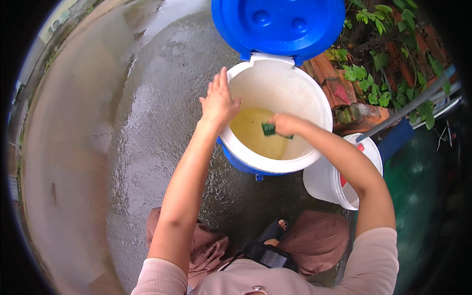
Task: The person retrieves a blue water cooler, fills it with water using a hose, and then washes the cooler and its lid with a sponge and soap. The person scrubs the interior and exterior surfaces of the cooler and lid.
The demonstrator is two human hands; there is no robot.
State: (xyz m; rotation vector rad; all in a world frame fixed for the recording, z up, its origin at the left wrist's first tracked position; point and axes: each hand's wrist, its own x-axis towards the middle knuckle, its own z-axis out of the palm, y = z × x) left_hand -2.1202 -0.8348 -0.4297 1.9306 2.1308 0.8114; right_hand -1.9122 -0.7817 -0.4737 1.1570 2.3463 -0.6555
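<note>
In front of me stands a round blue cooler bucket with a white rim and liner (280,164), its blue hinged lid (280,29) tipped back on the far side. Yellowish, cloudy water (253,140) with small dark specks covers its bottom. My right hand (286,123) reaches inside, fingers closed around a dark green scouring pad (268,129) just above or at the water; I cannot tell which. On the left of the rim lies my left hand (220,103), fingers stretched out and holding nothing.
A white bucket (319,184) with something red inside sits right of the cooler, beneath my right forearm. Bricks (366,115) and leafy plants (373,78) fill the far right, where a grey pole (408,110) slants across. Wet concrete (157,123) spreads to the left.
</note>
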